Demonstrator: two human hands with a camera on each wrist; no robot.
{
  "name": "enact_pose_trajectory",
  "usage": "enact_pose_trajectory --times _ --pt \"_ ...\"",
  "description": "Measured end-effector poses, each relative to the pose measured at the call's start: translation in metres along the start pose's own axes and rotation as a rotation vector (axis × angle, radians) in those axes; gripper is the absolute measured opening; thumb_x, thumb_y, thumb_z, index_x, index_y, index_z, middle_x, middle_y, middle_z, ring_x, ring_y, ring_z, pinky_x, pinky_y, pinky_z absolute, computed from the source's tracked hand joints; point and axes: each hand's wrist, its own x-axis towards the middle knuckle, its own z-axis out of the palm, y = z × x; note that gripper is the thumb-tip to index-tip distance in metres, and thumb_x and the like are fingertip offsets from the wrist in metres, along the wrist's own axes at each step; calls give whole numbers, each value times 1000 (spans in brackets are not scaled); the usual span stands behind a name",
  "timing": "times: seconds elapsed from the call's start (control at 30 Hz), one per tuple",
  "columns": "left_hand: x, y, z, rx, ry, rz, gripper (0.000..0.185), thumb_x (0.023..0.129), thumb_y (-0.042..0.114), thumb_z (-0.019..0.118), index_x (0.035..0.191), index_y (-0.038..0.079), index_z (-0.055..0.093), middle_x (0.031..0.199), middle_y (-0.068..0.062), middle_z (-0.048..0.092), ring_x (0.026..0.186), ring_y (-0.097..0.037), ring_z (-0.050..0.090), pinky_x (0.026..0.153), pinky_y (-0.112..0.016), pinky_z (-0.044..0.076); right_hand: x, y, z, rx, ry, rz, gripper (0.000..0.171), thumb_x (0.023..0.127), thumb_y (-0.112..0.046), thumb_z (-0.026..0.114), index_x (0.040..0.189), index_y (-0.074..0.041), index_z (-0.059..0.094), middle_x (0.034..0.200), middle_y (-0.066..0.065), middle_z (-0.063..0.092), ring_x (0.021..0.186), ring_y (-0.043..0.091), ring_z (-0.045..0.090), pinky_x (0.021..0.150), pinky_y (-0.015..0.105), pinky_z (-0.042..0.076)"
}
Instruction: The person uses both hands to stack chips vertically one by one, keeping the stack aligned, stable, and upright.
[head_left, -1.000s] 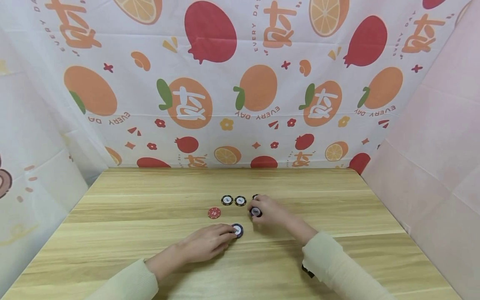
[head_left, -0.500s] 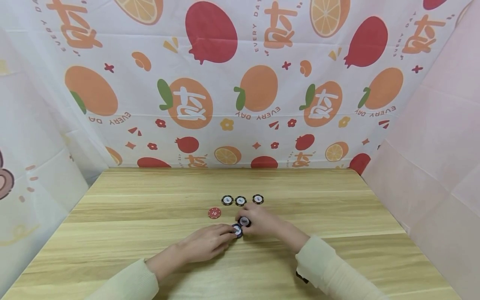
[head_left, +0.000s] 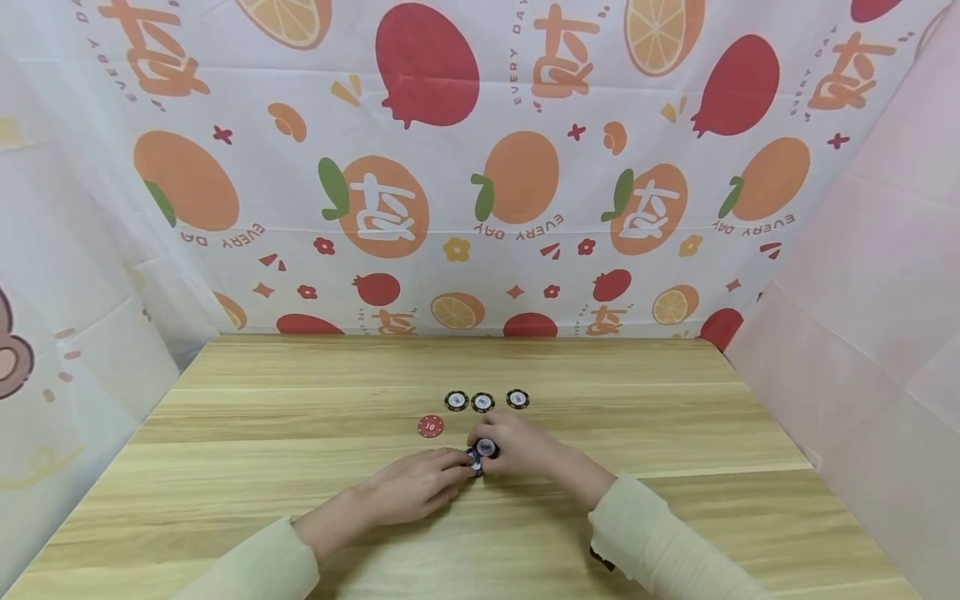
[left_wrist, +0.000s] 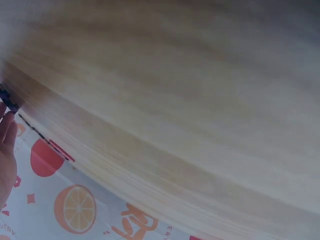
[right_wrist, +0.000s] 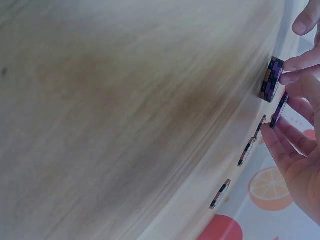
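In the head view, my left hand [head_left: 412,487] grips the left side of a short stack of dark purple-and-black poker chips [head_left: 476,469] on the table. My right hand [head_left: 525,447] pinches a single dark poker chip [head_left: 487,447] by its edge, its pale centre facing up. That chip overlaps the stack in the head view. The right wrist view shows the stack [right_wrist: 271,80] from the side, several chips thick, and the pinched chip [right_wrist: 279,111] tilted and apart from it. Only fingertips of the left hand show at the left edge of the left wrist view.
Three black poker chips with white centres, a left one [head_left: 456,401], a middle one [head_left: 483,402] and a right one [head_left: 517,398], lie flat beyond the hands. A red "10" chip [head_left: 431,426] lies left of them. Fruit-printed cloth [head_left: 480,275] hangs behind the wooden table [head_left: 300,400].
My right hand has carried its chip left and nearer, from beside the right black chip to the stack, uncovering that black chip. The left hand has stayed at the stack.
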Motion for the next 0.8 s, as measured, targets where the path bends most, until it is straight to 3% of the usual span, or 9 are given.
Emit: enact_pose_trajectory --times 0.27,0.57,0.8 --pt "-1 0 -3 -12 22 -7 32 85 12 62 115 1 61 117 -11 57 108 -23 54 92 -33 45 0 -1 3 -11 32 -48 23 76 -16 71 97 -11 66 96 1 58 90 15 53 81 20 44" --pt "-2 -1 -4 10 68 31 28 82 12 64 109 3 63 112 -9 59 104 -21 55 92 -30 44 0 -7 3 -3 -32 40 36 77 -20 69 110 -9 61 103 2 58 94 11 52 79 15 44" --pt "-2 1 -7 10 70 25 30 81 11 65 110 2 63 113 -10 59 105 -22 55 91 -31 45 0 -9 5 23 -32 16 40 75 -16 69 112 -7 59 104 2 58 94 10 51 80 15 43"
